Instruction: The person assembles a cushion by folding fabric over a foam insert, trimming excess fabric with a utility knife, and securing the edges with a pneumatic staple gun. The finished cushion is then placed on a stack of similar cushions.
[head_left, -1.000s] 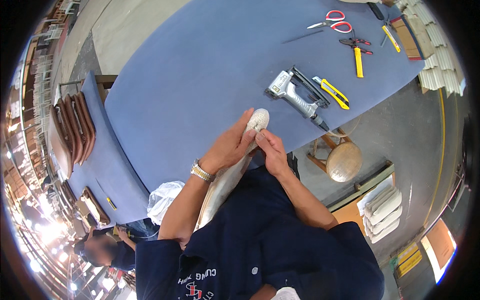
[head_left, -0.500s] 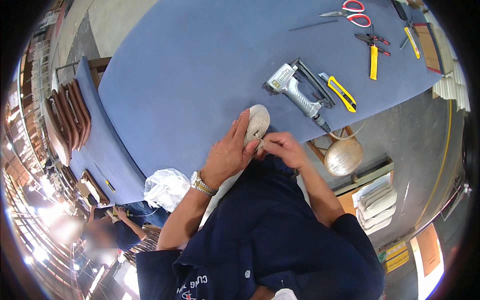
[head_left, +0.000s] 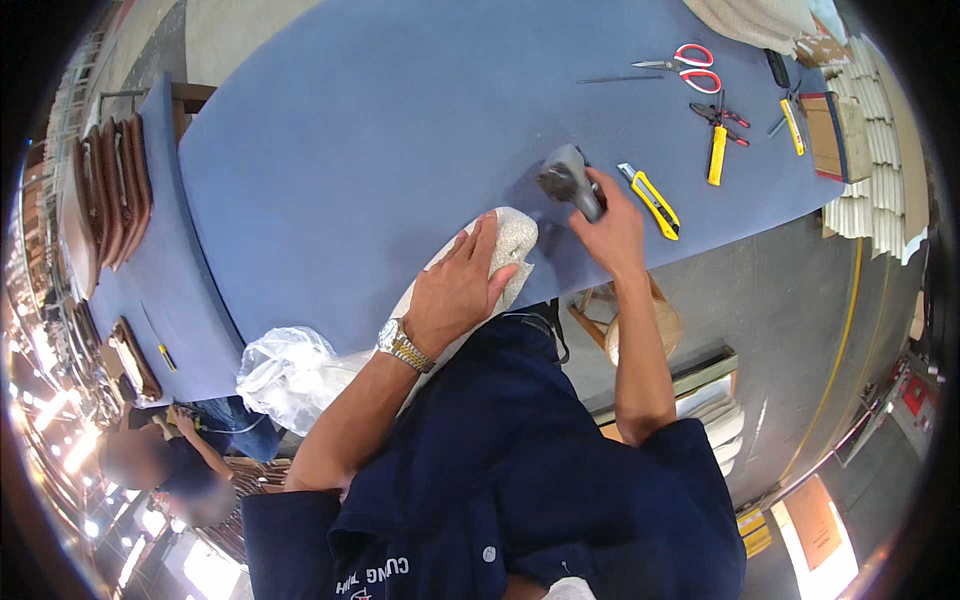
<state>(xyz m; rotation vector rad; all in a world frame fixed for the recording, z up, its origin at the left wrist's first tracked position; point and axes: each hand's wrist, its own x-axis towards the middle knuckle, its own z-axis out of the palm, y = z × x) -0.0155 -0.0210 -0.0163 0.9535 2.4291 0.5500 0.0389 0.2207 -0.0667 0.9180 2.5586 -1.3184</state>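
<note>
From my distant seat I am seeing the left hand [head_left: 455, 290] lying open and flat on the pale textured pad [head_left: 518, 232], its thumb at the side, while the pad is resting at the table's near edge, its rounded end pointing away from the body. The right hand [head_left: 612, 235] is closing round the handle of the grey staple gun [head_left: 568, 178], just beyond that end. Closest to this hand, a yellow utility knife [head_left: 655, 205] is lying just to its right; farther out I am making out yellow-and-red pliers [head_left: 716, 155], red-handled scissors [head_left: 700, 80], a thin dark rod [head_left: 620, 79] and a second yellow cutter [head_left: 793, 125] near a cardboard box [head_left: 823, 140]. A crumpled clear plastic bag [head_left: 290, 375] is bunching beside the left forearm. Everything here is sitting on a broad, smooth blue table [head_left: 380, 120], which the fisheye is bending. A narrower blue table [head_left: 170, 230] is standing at the left, bearing brown padded pieces [head_left: 115, 190]; below it a co-worker [head_left: 195, 445] is showing among bright lights. To the right, the forearm is partly hiding a round wooden stool [head_left: 672, 332], and a yellow line [head_left: 845, 320] is running along the grey floor [head_left: 780, 300].
</note>
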